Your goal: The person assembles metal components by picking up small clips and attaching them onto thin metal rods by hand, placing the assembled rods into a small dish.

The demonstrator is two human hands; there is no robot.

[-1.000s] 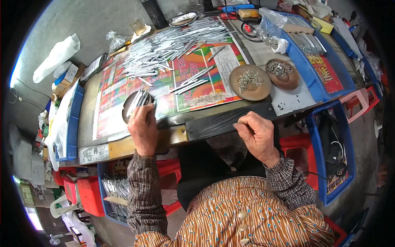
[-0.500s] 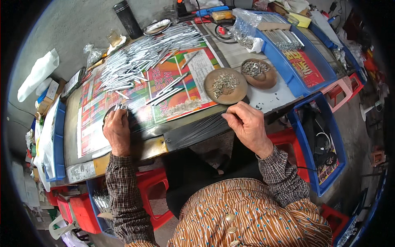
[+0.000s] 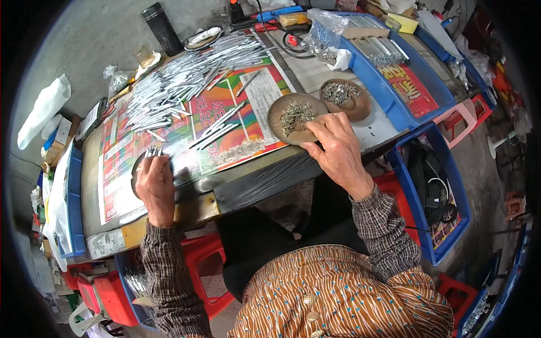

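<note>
My left hand (image 3: 156, 188) is closed over the near left part of the table. Thin silvery metal rods (image 3: 153, 152) poke out beyond its fingers. Partly hidden under that hand is a dark round dish (image 3: 135, 176). My right hand (image 3: 341, 152) is at the near rim of a brown bowl (image 3: 276, 115), its index finger reaching in and its thumb apart below. Small brass-coloured metal pieces (image 3: 297, 115) lie heaped in this bowl. Just beyond stands a second brown bowl (image 3: 360, 107) with small silvery pieces (image 3: 340, 92).
A wide pile of silvery rods (image 3: 191, 73) covers the printed sheet, with a smaller group (image 3: 218, 130) nearer me. A blue tray (image 3: 389, 104) stands at the right; a blue crate (image 3: 451, 236) sits below. A black cylinder (image 3: 162, 28) leans at the back wall.
My right hand has moved forward and left to the bowl of brass-coloured pieces, its thumb and index finger parting. The left hand stays closed in nearly the same place. The view has shifted slightly.
</note>
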